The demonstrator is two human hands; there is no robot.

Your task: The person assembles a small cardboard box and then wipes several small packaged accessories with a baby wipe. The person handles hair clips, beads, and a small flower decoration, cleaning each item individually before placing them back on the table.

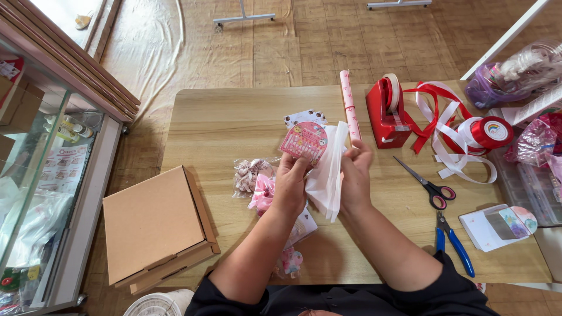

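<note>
Over the middle of the wooden table (pixel 222 123), my left hand (pixel 291 182) pinches a pink card of small trinkets (pixel 304 140) and the near side of a white translucent bag (pixel 328 169). My right hand (pixel 356 174) grips the bag's other side, fingers closed on its upper edge. The card's lower part meets the bag's mouth. A second, dark-dotted card (pixel 304 117) shows just behind the pink one. Under my left wrist lie pink bows (pixel 261 196) and a clear packet of small items (pixel 249 174).
A flat cardboard box (pixel 155 225) hangs over the table's left edge. A pink paper roll (pixel 350 105), red tape dispenser (pixel 386 114), red and white ribbon (pixel 451 129), scissors (pixel 430 187), blue-handled pliers (pixel 453 246) and a clear organiser (pixel 530 181) lie right. A glass cabinet (pixel 41 175) stands left.
</note>
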